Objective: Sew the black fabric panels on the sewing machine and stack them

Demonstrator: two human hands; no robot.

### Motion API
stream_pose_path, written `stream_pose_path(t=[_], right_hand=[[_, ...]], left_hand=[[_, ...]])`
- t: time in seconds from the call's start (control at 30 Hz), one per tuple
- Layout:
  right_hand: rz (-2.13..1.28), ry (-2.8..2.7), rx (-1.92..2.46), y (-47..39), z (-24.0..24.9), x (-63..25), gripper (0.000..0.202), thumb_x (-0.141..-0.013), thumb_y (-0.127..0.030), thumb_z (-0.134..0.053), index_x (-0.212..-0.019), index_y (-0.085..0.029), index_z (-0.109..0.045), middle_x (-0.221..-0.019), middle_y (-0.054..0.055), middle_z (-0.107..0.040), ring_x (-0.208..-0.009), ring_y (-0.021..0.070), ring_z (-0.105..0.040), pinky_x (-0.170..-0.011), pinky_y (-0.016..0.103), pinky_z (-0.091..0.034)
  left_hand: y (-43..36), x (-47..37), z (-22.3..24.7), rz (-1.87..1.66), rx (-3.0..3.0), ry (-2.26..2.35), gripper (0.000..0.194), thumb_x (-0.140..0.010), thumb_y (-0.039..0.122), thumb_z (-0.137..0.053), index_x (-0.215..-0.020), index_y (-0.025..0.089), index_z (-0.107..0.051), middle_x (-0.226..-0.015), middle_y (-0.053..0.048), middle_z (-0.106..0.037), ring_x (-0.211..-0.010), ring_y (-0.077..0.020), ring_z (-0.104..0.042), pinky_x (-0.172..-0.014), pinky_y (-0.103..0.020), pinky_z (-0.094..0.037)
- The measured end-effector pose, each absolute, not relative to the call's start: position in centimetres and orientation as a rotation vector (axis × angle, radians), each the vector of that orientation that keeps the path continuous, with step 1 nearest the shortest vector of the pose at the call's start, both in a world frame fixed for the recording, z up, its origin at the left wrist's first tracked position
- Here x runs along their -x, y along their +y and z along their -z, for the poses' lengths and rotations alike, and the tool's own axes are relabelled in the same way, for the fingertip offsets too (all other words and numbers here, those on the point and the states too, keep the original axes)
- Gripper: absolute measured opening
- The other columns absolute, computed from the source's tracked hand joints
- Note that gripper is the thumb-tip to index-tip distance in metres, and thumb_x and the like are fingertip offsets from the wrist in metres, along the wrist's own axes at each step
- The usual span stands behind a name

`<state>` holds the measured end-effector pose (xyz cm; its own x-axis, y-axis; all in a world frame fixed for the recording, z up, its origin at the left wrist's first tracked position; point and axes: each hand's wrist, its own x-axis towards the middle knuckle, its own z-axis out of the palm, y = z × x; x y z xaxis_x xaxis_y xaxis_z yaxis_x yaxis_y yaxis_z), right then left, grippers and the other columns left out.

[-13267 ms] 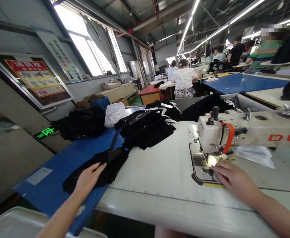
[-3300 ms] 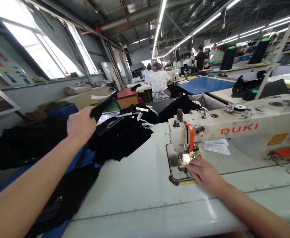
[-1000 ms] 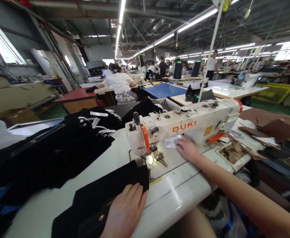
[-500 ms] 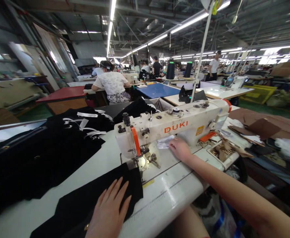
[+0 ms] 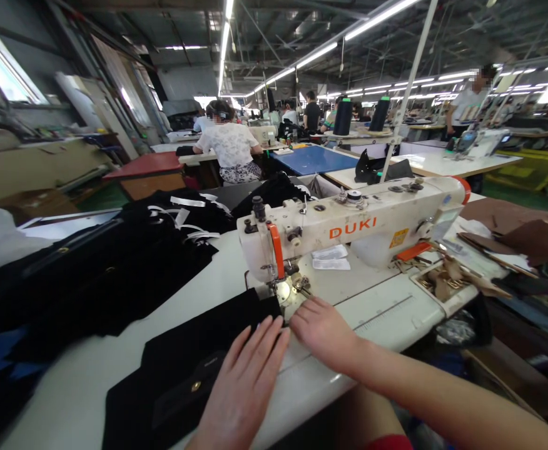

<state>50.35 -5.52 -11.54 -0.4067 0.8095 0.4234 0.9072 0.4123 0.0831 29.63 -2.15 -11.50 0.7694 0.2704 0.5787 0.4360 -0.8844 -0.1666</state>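
Observation:
My left hand [image 5: 250, 378] lies flat, fingers stretched out, on a black fabric piece [image 5: 180, 356] that carries a small gold-coloured fitting [image 5: 196, 387]. My right hand [image 5: 323, 331] is closed, its fingers bent down at the right edge of the fabric, just in front of the needle area; whatever is under its fingertips is hidden. Both hands are close together, their fingertips nearly touching. The white sewing machine [image 5: 311, 231] marked DUKI stands over the bed behind them. Beneath its arm lie small white labels [image 5: 330, 257].
A heap of black fabric pieces [image 5: 100, 269] with white strips covers the table's left. At the right are a tray of small parts [image 5: 443, 281] and brown pieces [image 5: 532, 240]. A thread stand pole [image 5: 408, 94] rises behind the machine. A co-worker [image 5: 234, 147] sits ahead.
My right hand has come from the white labels under the machine arm to the fabric edge by the needle. My left hand has moved right and forward on the fabric. The view has shifted.

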Motion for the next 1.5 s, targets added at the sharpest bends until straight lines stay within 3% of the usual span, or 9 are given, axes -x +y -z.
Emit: stream_pose_path(t=[0.13, 0.23, 0.43, 0.67, 0.83, 1.07, 1.5], right_hand=[[0.369, -2.325, 1.429, -4.9, 12.2, -47.0, 0.014, -0.091, -0.017, -0.056, -0.079, -0.015, -0.063, -0.073, 0.004, -0.064, -0.073, 0.0184, -0.054, -0.070, 0.032, -0.041], [0.352, -2.216, 1.438, -4.4, 12.0, -46.7, 0.019, -0.093, -0.019, -0.054, -0.078, -0.017, -0.064, -0.071, 0.004, -0.063, -0.072, 0.0176, -0.054, -0.069, 0.031, -0.042], [0.190, -2.076, 1.349, -5.2, 11.9, -48.7, 0.021, -0.096, -0.020, -0.046, -0.098, -0.016, -0.067, -0.093, 0.008, -0.069, -0.087, 0.0191, -0.059, -0.081, 0.033, -0.049], [-0.032, -2.360, 1.314, -6.7, 13.1, -48.7, 0.028, -0.094, -0.026, -0.050, -0.116, -0.013, -0.063, -0.122, 0.011, -0.065, -0.117, 0.0217, -0.054, -0.103, 0.036, -0.042], [-0.002, -2.393, 1.318, -5.9, 12.8, -48.4, 0.027, -0.094, -0.025, -0.050, -0.113, -0.012, -0.064, -0.121, 0.012, -0.065, -0.116, 0.0224, -0.055, -0.103, 0.037, -0.041], [0.062, -2.366, 1.291, -6.3, 13.0, -48.8, 0.024, -0.095, -0.022, -0.048, -0.110, -0.012, -0.065, -0.116, 0.011, -0.067, -0.111, 0.0218, -0.057, -0.100, 0.036, -0.042], [0.104, -2.385, 1.289, -6.3, 13.0, -48.8, 0.023, -0.096, -0.019, -0.046, -0.108, -0.012, -0.064, -0.116, 0.012, -0.066, -0.111, 0.0218, -0.057, -0.099, 0.037, -0.042]], left_hand=[[-1.7, -30.4, 12.3, 0.801, 2.747, -0.675, 0.043, -0.096, 0.011, -0.028, -0.136, 0.011, -0.044, -0.105, -0.010, -0.069, -0.093, -0.0188, -0.066, -0.085, -0.034, -0.053], [-0.2, -29.9, 12.9, 0.886, 2.781, -0.770, 0.037, -0.097, 0.014, -0.033, -0.130, 0.012, -0.050, -0.089, -0.006, -0.069, -0.077, -0.0159, -0.066, -0.074, -0.029, -0.056], [2.7, -28.6, 12.6, 1.063, 2.722, -0.732, 0.025, -0.095, 0.013, -0.041, -0.103, 0.013, -0.064, -0.092, -0.008, -0.068, -0.086, -0.0180, -0.065, -0.083, -0.033, -0.056], [3.8, -28.9, 12.0, 0.758, 2.971, -0.623, 0.030, -0.090, 0.005, -0.040, -0.095, 0.016, -0.067, -0.089, -0.006, -0.068, -0.083, -0.0162, -0.065, -0.079, -0.031, -0.057], [4.1, -29.0, 11.2, 0.578, 2.974, -0.585, 0.029, -0.085, 0.001, -0.045, -0.096, 0.015, -0.068, -0.089, -0.006, -0.069, -0.081, -0.0181, -0.065, -0.078, -0.034, -0.057], [3.6, -29.7, 11.5, 0.792, 2.797, -0.637, 0.028, -0.089, 0.005, -0.043, -0.101, 0.012, -0.067, -0.093, -0.009, -0.067, -0.087, -0.0197, -0.063, -0.083, -0.035, -0.055], [3.5, -30.4, 13.2, 0.642, 2.845, -0.701, 0.029, -0.089, 0.006, -0.042, -0.102, 0.013, -0.067, -0.100, -0.011, -0.067, -0.093, -0.0214, -0.061, -0.082, -0.036, -0.056]])
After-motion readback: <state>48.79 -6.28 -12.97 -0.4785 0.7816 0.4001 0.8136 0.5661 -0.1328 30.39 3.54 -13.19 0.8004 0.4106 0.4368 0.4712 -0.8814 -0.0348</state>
